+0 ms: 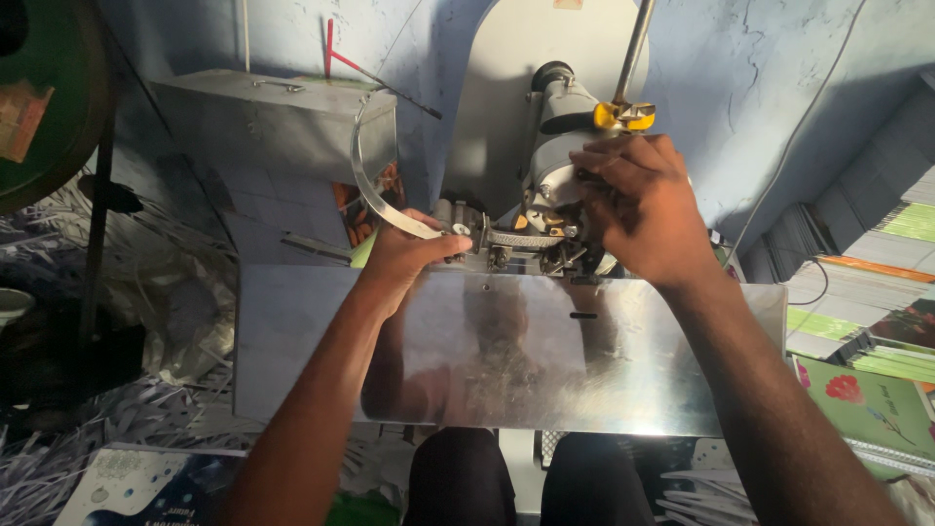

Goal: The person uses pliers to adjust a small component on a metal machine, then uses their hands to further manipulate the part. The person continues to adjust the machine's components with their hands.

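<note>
I sit at a grey machine [560,146] with a shiny metal work plate [604,380] in front of me. My left hand [404,255] pinches a curved metal strip [375,200] where it enters the machine's feed parts [506,244]. My right hand [638,200] is closed over the machine head, just under a yellow wing nut [623,116] on a steel rod [634,49]. What the right fingers grip is hidden.
A grey metal box [263,107] stands at the back left. Shredded paper [166,282] is heaped on the left. Stacks of booklets [857,292] and a green floral cover [877,399] lie at the right. A cable [779,185] runs down the blue wall.
</note>
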